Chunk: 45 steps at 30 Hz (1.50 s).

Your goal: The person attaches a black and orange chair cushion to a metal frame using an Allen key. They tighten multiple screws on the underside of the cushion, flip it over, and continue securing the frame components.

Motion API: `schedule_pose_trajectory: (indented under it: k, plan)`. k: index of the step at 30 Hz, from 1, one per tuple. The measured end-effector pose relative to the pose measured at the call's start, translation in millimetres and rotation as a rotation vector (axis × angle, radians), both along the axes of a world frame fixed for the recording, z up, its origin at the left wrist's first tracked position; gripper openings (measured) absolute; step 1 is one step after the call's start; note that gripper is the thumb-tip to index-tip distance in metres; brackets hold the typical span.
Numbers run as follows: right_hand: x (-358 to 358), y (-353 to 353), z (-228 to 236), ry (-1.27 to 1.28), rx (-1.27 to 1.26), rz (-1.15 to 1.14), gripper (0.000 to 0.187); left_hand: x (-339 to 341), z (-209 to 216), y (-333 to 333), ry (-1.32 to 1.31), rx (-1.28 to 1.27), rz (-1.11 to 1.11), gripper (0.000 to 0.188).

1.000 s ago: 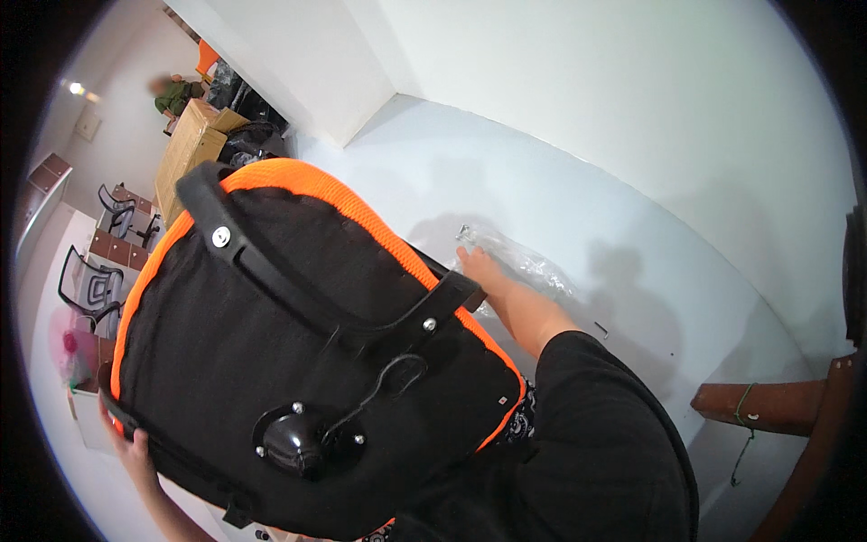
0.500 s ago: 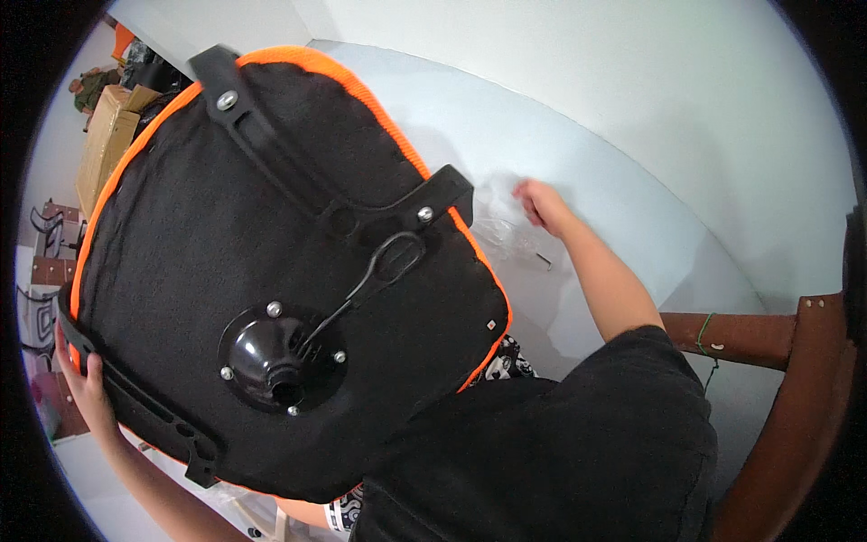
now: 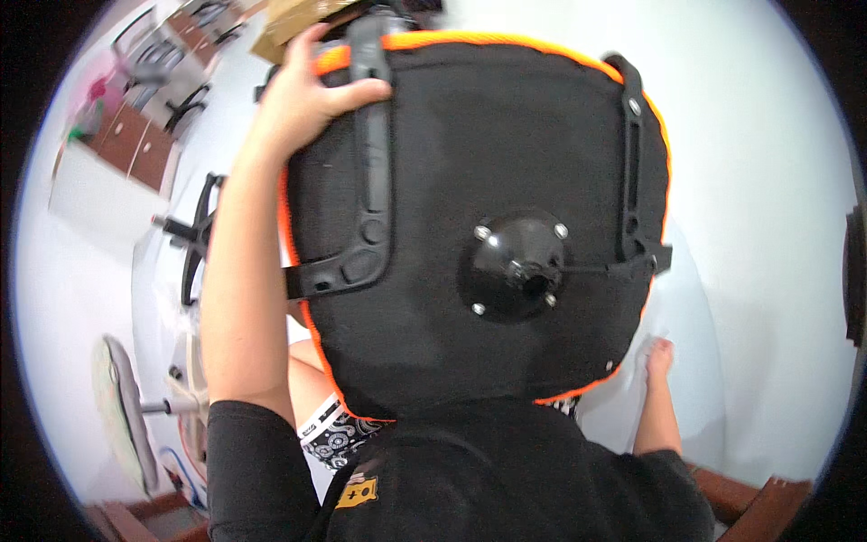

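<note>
An upturned chair seat [image 3: 442, 135], black underneath with orange edging, rests in front of me. At its upper left my left hand [image 3: 312, 95] grips a black armrest bracket [image 3: 372, 181], thumb across it and fingers partly hidden behind the edge. A second armrest bracket [image 3: 632, 172] is fastened along the right side. A round black mounting plate with a central socket [image 3: 519, 266] is held on by several silver bolts, and a thin lever [image 3: 587, 268] runs right from it. My right hand [image 3: 660, 357] reaches low beside the seat's right edge, its small fingers blurred.
At the left lie a black wheeled chair base [image 3: 194, 239] and a pale padded cushion piece [image 3: 125, 411] on a post. Brown drawers [image 3: 135, 144] stand farther back, with a cardboard box [image 3: 293, 27] behind the seat. Brown furniture parts [image 3: 759, 506] sit at lower right.
The seat has turned and shifted right in view, now more upright. My left hand's grip appears higher up, and my right hand appears lower, nearer the seat's right edge.
</note>
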State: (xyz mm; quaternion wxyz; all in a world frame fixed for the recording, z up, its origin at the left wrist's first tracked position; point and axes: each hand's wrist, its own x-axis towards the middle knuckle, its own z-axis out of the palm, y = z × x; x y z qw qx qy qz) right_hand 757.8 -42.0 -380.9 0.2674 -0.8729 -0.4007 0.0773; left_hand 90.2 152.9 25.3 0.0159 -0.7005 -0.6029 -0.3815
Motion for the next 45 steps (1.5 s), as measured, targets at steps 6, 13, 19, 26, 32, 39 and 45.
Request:
schedule_pose_trajectory:
  k: [6,13,19,26,32,39,45]
  plan:
    - [-189,71,263,0.181,0.49,0.657,0.014,-26,-32,-4,-0.037,-0.074,0.075,0.112]
    - [-347,80,331,0.213,0.396,1.329,0.012,-37,-37,-4,-0.065,-0.122,0.096,0.114]
    - [-376,86,307,0.251,0.672,1.216,0.014,-41,-42,-10,-0.142,-0.173,0.075,0.115]
    - [-395,104,294,-0.175,0.809,1.347,0.022,-42,-52,-4,-0.159,-0.203,0.08,0.104]
    - [-395,102,282,-0.136,0.798,1.377,0.022,-49,-62,-2,-0.134,-0.173,0.076,0.103]
    - [-387,100,290,-0.031,0.727,1.346,0.018,-49,-57,-2,-0.137,-0.165,0.061,0.111]
    - [-365,112,327,1.4,0.604,0.931,0.005,-53,-55,-4,-0.106,-0.169,0.096,0.113]
